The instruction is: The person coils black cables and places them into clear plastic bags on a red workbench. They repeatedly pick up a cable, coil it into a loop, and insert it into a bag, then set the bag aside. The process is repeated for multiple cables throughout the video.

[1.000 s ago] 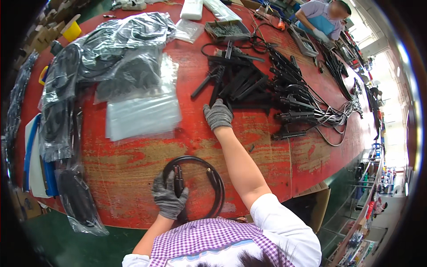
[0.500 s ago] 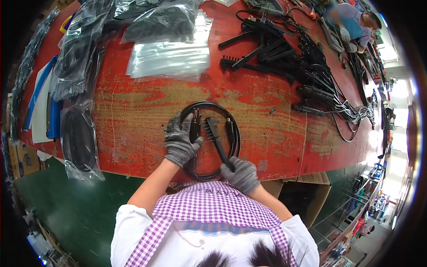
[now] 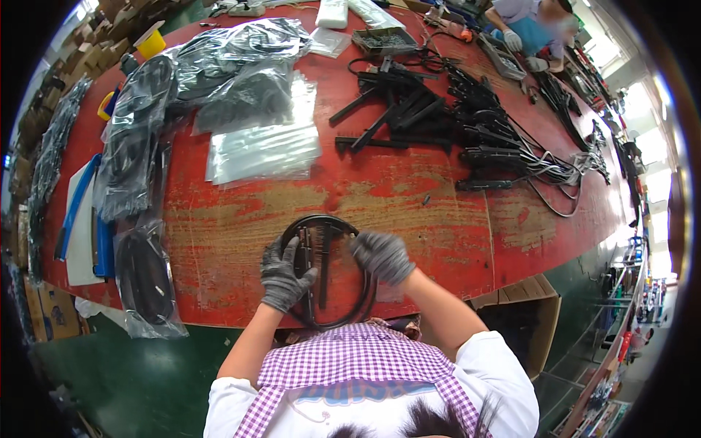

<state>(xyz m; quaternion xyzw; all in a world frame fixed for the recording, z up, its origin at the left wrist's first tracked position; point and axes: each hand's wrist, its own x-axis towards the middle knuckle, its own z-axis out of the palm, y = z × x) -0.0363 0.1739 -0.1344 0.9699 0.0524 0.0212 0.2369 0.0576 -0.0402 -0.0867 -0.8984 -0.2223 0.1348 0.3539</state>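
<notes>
A coiled black cable [image 3: 342, 321] forms a ring at the table's near edge. My left hand [image 3: 287, 277], in a grey striped glove, grips the ring's left side, its thumb over a slim black part [image 3: 306, 255] with small metallic spots. Inside the ring lies a black comb-toothed bar [image 3: 323, 274], roughly upright in view and apart from my right hand. My right hand [image 3: 382, 257], gloved alike, has its fingers curled at the ring's upper right. That hand covers part of the cable there, so its fingertips are partly hidden.
Clear plastic bags [image 3: 263, 155] lie behind my left hand, with bagged black coils [image 3: 146, 277] to the left. Black toothed bars [image 3: 401, 109] and cables [image 3: 504, 139] are heaped at back right. A co-worker's gloved hand [image 3: 512, 40] is near a metal tray [image 3: 504, 62].
My right hand has let go of the toothed bar, which now lies inside the ring, and has moved up to the ring's upper right. The view has shifted, showing more of the table's far side.
</notes>
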